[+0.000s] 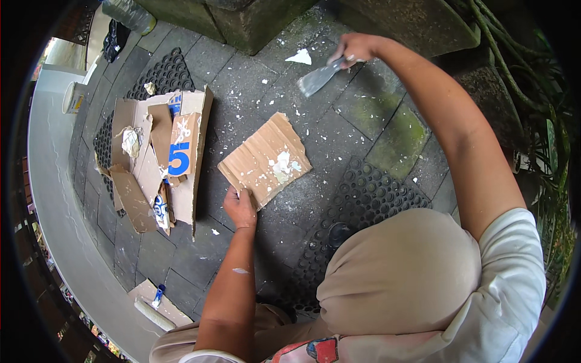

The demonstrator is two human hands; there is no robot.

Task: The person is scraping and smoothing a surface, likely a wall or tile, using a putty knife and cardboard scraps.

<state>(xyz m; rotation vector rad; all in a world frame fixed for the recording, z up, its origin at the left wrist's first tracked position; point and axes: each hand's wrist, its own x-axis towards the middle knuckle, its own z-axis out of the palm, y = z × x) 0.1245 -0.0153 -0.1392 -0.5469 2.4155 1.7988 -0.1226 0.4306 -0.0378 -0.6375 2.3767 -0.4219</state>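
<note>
My left hand [241, 207] grips the lower edge of a torn piece of brown cardboard [257, 154], its thumb on top. White paint flakes [282, 164] lie in a small heap on the cardboard's right half. Out at the upper right, my right hand [356, 48] is closed round the handle of a wide putty knife [321, 78]. The blade angles down and left, close to the paving; whether it touches, I cannot tell. Just left of the knife, a larger white flake [299, 57] rests on the stones.
An opened cardboard box [203, 151] with scraps inside stands at the left, partly on a black rubber mat [166, 72]. Another rubber mat [378, 187] lies near my knee. A paint roller [154, 314] sits at lower left. Stone blocks [242, 27] and plants [508, 54] border the paving.
</note>
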